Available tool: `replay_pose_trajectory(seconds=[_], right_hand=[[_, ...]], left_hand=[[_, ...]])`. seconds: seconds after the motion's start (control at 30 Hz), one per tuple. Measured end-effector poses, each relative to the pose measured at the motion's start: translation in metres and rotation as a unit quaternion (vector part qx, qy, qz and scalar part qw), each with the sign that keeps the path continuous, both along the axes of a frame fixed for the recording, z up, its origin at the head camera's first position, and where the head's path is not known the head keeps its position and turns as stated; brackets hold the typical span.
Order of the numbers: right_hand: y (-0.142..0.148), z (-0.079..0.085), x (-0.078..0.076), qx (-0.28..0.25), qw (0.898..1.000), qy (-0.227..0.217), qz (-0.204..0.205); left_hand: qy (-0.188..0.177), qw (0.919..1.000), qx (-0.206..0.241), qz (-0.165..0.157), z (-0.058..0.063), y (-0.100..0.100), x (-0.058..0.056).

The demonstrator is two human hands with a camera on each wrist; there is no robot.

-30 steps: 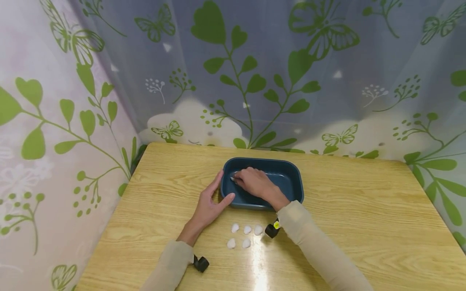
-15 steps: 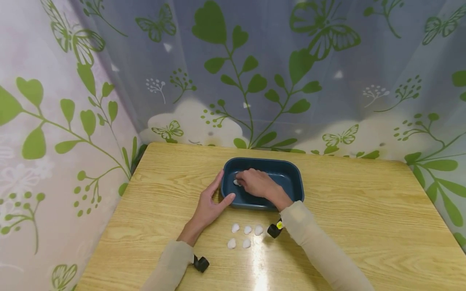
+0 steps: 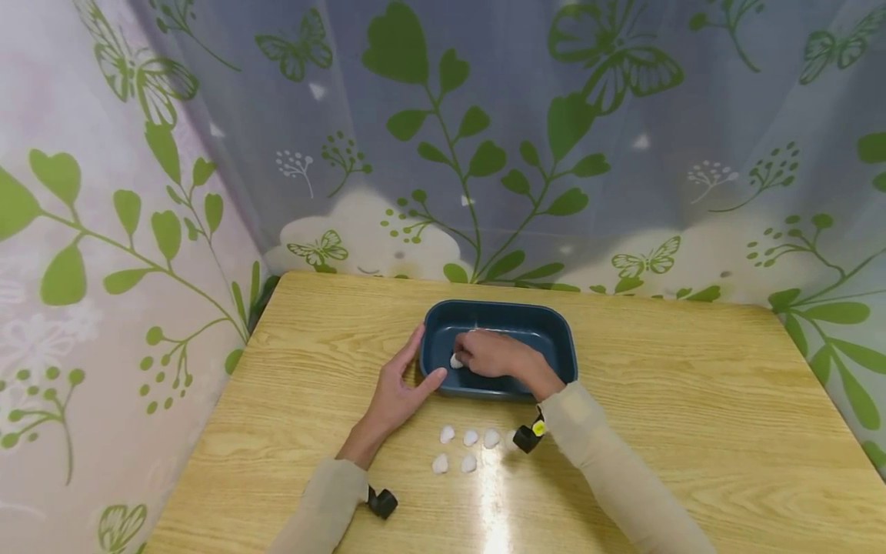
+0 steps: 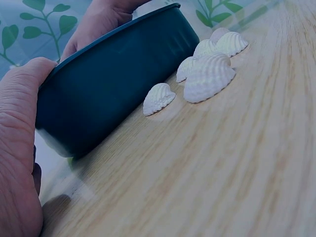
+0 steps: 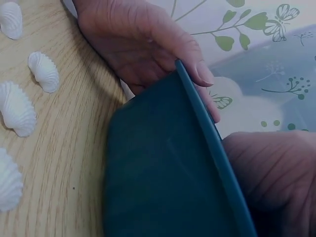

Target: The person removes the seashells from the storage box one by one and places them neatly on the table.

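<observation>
In the head view a dark blue rectangular tub (image 3: 547, 342) stands on the wooden table. My left hand (image 3: 396, 396) steadies its front left corner, with straight fingers along the left side and the thumb on the front rim. The left wrist view has that thumb at the rim of the tub (image 4: 108, 84). Inside the tub, my right hand (image 3: 493, 354) pinches a small white seashell (image 3: 456, 360) in its fingertips, low over the bottom. In the right wrist view, the tub wall hides the fingertips of my right hand (image 5: 276, 173).
Several white ribbed seashells (image 3: 471, 437) lie in two short rows before the tub; one is partly hidden by the right wrist camera (image 3: 527, 438). A leaf-patterned curtain (image 3: 443, 154) stands behind the wooden table (image 3: 277, 369) and along its left side.
My right hand has moved nearer and slightly right inside the tub, bringing the seashell from the left end toward the front. My left hand and the tub have stayed in place.
</observation>
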State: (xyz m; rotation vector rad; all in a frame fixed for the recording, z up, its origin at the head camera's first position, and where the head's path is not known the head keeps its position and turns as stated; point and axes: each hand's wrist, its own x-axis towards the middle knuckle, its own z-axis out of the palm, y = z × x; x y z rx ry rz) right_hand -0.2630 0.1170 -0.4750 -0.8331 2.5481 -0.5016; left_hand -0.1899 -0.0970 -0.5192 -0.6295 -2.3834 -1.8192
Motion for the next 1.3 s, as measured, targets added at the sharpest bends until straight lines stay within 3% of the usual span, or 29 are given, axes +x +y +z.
replay_pose_trajectory(seconds=[0.1, 0.33, 0.73, 1.0, 1.3], right_hand=[[0.0, -0.001, 0.001, 0.002, 1.0, 0.012, -0.009], [0.003, -0.005, 0.003, 0.009, 0.999, 0.025, -0.021], [0.005, -0.005, 0.012, 0.004, 0.999, 0.036, -0.003], [0.008, -0.011, 0.009, -0.006, 0.999, 0.052, 0.009], [0.013, -0.014, 0.01, -0.035, 0.998, 0.04, 0.03]], left_hand=[[-0.003, 1.0, 0.001, 0.001, 0.0, 0.0, 0.0], [-0.002, 1.0, 0.001, 0.006, -0.036, -0.001, -0.014], [-0.002, 1.0, 0.0, 0.009, -0.037, -0.003, -0.015], [-0.009, 0.9999, -0.001, 0.008, -0.039, -0.003, -0.015], [-0.007, 0.9999, -0.001, 0.008, -0.039, -0.003, -0.016]])
